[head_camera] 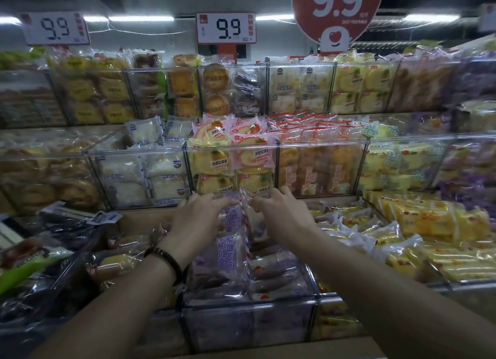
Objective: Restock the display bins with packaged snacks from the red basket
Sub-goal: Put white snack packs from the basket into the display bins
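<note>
Shop: price signs [226, 27], clear display bins [230, 168] of packaged snacks.

Glossy clear plastic wrappers [230, 251] in smooth transparent acrylic bins [249, 321]

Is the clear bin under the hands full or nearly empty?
Full: the clear bin holds purple-printed bread packets stacked above its rim.

Fluorescent tube lights [141, 18] are glowing along the dim ceiling above tiered shelving, while white price signs [226, 27] and a round red sign [336, 12] are hanging overhead, each reading 9.9.
</note>
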Tool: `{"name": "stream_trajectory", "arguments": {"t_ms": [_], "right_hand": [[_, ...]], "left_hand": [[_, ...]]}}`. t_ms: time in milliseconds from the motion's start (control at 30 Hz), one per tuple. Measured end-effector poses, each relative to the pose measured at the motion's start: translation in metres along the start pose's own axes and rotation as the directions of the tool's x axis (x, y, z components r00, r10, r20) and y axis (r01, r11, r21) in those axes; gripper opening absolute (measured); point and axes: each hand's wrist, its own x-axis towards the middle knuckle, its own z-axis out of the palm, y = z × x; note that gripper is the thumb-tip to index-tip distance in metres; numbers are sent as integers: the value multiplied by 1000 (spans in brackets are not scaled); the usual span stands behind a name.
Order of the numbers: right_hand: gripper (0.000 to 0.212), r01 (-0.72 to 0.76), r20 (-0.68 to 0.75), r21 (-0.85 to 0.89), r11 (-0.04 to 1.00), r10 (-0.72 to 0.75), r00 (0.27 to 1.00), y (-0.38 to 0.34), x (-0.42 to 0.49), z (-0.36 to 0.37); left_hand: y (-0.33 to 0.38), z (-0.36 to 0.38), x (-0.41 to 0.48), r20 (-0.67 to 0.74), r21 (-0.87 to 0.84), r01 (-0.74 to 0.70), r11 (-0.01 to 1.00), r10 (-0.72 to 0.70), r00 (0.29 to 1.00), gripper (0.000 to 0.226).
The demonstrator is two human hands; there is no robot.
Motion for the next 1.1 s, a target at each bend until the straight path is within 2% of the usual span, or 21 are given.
{"name": "stream_trajectory", "arguments": {"t_ms": [67, 333, 467, 600, 700, 800, 833, 900, 967, 1033, 1100], "right_hand": [[63, -19, -5, 9, 1000, 19, 1000, -4, 1, 0], [53, -84, -17, 105, 991, 87, 996, -5, 3, -5], [46, -64, 5, -30, 997, 64, 998, -8, 2, 3], [58, -31, 34, -61, 998, 33, 999, -6, -5, 9], [67, -48, 81, 33, 998, 45, 996, -4, -9, 6], [73, -63, 91, 113, 992, 53, 994, 0, -14, -5], [67, -56, 49, 103, 993, 52, 997, 1, -17, -11], [47, -42, -96, 105, 994, 52, 994, 1, -25, -20], [40, -38, -184, 270, 962, 90, 979, -5, -37, -25], [44, -49, -101, 492, 869, 112, 989, -15, -51, -25], [56, -68, 42, 590, 805, 53, 998, -26, -66, -19]], "left_hand": [[-1, 2, -1, -6, -8, 5, 1000, -5, 1000, 61], [-7, 9, -1, -42, -94, 44, 995, -48, 998, 69], [0, 13, 0, 1, -63, 45, 997, -45, 999, 69], [4, 12, 4, 69, -84, 19, 996, -13, 998, 64], [-1, 8, 5, 107, -127, 38, 991, -24, 994, 67], [-7, -11, 2, 136, -380, 70, 922, -19, 990, 67], [-10, -20, 1, 116, -447, 74, 892, -24, 993, 63], [-18, -36, -6, -23, -446, 16, 895, -29, 999, 43], [-24, -45, -24, -105, -415, -3, 910, -45, 993, 24], [-32, -44, -49, -43, -417, 36, 908, -60, 997, 23], [-37, -34, -72, 78, -379, 82, 922, -56, 995, 37]]}}
